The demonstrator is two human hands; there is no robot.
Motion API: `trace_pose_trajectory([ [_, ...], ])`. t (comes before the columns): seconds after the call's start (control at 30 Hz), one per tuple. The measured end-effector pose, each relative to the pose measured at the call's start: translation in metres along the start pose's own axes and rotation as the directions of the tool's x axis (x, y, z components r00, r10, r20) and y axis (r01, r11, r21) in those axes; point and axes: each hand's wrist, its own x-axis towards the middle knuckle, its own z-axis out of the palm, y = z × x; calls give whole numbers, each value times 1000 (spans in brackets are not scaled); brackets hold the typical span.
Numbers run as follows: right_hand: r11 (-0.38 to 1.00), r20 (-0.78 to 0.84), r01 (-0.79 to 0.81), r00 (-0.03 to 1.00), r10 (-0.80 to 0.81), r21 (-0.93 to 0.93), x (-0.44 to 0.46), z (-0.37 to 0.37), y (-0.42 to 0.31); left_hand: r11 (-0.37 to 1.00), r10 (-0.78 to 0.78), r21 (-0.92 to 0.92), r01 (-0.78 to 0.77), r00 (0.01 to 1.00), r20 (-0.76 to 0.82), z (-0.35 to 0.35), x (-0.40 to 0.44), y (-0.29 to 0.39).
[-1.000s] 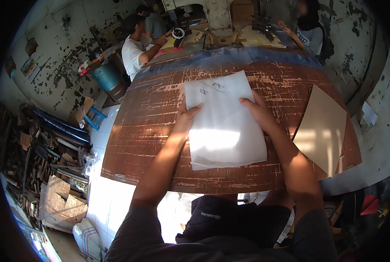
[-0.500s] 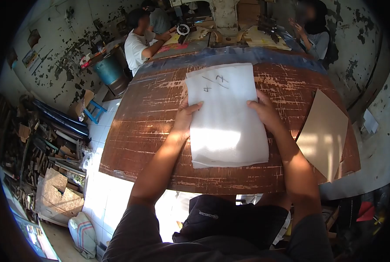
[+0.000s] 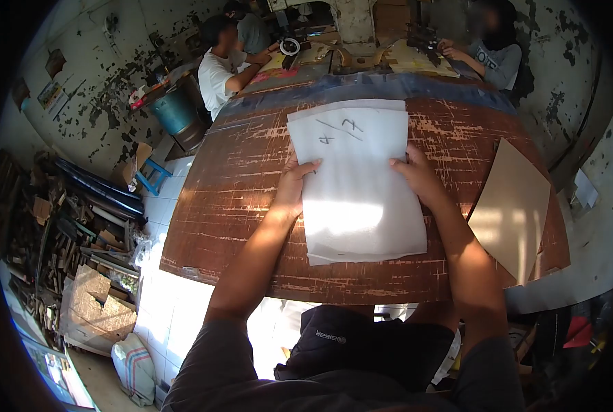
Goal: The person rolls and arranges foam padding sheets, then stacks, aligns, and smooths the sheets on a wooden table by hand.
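A stack of white sheets point(image 3: 358, 178) with dark handwritten marks near its far end is held between my two hands. My left hand point(image 3: 296, 177) grips its left edge, thumb on top and fingers hidden beneath. On the opposite edge my right hand point(image 3: 418, 175) does the same, thumb pressed on the upper face. Under the sheets lies the scratched brown tabletop point(image 3: 231, 206); whether the stack touches it I cannot tell. Bright sunlight falls across the near half of the stack.
A tan board point(image 3: 511, 213) lies at the table's right side. Beyond the far edge, one person point(image 3: 218, 72) sits left and another point(image 3: 495, 58) right, near sewing machines. A blue stool point(image 3: 153, 176), a drum point(image 3: 176, 110) and piled scraps point(image 3: 66, 240) stand left.
The far end of the stack has spread wider, its top sheets shifting slightly. Both hands keep their grip. The person at the far right has lowered their hands toward the machine.
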Motion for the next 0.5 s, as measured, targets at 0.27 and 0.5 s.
trace_pose_trajectory([
  [0.27, 991, -24, 0, 1000, 3, 132, -7, 6, -18, 990, -133, -43, 131, 990, -37, -6, 0, 3],
  [0.5, 998, -51, -3, 999, 6, 59, -3, 9, -10, 997, -73, 26, 74, 997, -23, 2, -1, 0],
])
